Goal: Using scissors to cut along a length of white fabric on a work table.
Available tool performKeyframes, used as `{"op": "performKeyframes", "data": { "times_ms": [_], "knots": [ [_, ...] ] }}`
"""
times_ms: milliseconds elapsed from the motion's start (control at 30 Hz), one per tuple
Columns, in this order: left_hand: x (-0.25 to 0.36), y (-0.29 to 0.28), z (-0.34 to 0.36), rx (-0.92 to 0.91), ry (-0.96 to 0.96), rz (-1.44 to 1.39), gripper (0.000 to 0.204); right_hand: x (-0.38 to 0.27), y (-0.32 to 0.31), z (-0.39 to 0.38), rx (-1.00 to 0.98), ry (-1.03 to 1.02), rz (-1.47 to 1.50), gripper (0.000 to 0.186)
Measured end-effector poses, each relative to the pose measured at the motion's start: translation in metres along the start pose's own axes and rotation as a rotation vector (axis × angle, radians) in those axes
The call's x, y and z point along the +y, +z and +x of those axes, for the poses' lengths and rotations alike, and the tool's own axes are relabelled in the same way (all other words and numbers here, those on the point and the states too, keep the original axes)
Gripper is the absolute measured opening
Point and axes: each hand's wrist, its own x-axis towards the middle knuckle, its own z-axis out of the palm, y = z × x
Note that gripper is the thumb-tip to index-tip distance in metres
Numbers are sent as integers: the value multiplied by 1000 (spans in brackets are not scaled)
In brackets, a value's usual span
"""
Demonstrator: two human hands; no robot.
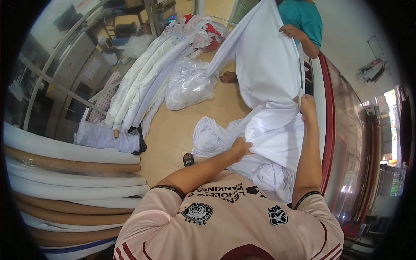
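Note:
A wide sheet of white fabric (268, 65) hangs stretched between me and a co-worker at the top of the view. My left hand (239, 149) is closed on a gathered fold of the fabric, in front of my chest. Higher up on the right, my right hand (307, 107) is closed around the fabric's right edge. The co-worker's hand (293, 32) grips the same edge farther away. Below my hands the cloth drops in loose, bunched folds, and part of it lies on the floor to the left.
Large rolls (73, 180), white and brown, are stacked at the lower left. Long white fabric rolls (143, 82) lie behind them, beside a clear plastic bag (190, 82) and a heap of cloth (203, 32). A red-edged machine or table (327, 130) runs along the right. One dark sandal (188, 159) is on the floor.

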Motion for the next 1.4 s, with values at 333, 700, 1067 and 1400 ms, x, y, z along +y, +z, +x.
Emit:
{"op": "performKeyframes", "data": {
  "times_ms": [333,700,1067,1400],
  "knots": [
    [124,68,15,-111,241,383,33,-30,-24,-182,-46,7,360,22],
    [104,89,0,-331,385,686,46,18,4,-228,-192,252,598,24],
    [121,75,-1,-389,404,769,54,21,-18,-221,-258,158,783,8],
    [134,82,-3,-275,667,1086,52,-12,-51,-208,-211,62,-80,39]
  ]
}}
